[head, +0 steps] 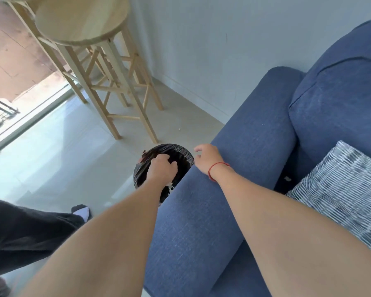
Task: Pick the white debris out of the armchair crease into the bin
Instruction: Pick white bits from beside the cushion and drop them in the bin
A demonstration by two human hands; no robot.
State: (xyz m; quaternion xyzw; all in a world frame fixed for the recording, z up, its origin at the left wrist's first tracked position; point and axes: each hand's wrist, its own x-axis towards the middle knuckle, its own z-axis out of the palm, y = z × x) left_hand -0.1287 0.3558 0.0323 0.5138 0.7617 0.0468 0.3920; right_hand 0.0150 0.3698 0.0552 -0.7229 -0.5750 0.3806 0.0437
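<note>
- The left hand [163,168] hangs over the mouth of the round bin lined with a black plastic bag [181,154], knuckles up, fingers curled down and inward toward the opening; whether anything is pinched in them I cannot tell, since the fingertips point away from the camera.
- The right hand [208,159] lies over the front end of the blue fabric armchair's padded armrest [234,179], just beside the bin, fingers loosely spread and bent, holding nothing visible.
- A thin red string bracelet [216,170] circles the right wrist.
- Inside the bin, below the left wrist, a few pale scraps [170,186] show against the black liner.
- The bin stands on the pale tiled floor, touching or nearly touching the outer side of the armrest.
- On the far side of the armrest from the bin, one small piece of white debris [287,179] lies in the dark crease between armrest and seat.
- Beside that crease, farther from the bin, a white-and-grey striped cushion [341,185] rests on the seat, under the blue back cushion [341,99].
- Beyond the bin, two light wooden round-topped stools [81,20] stand near the white wall.
- A tiny pale speck [179,129] sits on the floor between the stools and the bin.
- On the bin's near side, a dark trouser leg [26,232] and a foot in a white sock [83,212] show.
</note>
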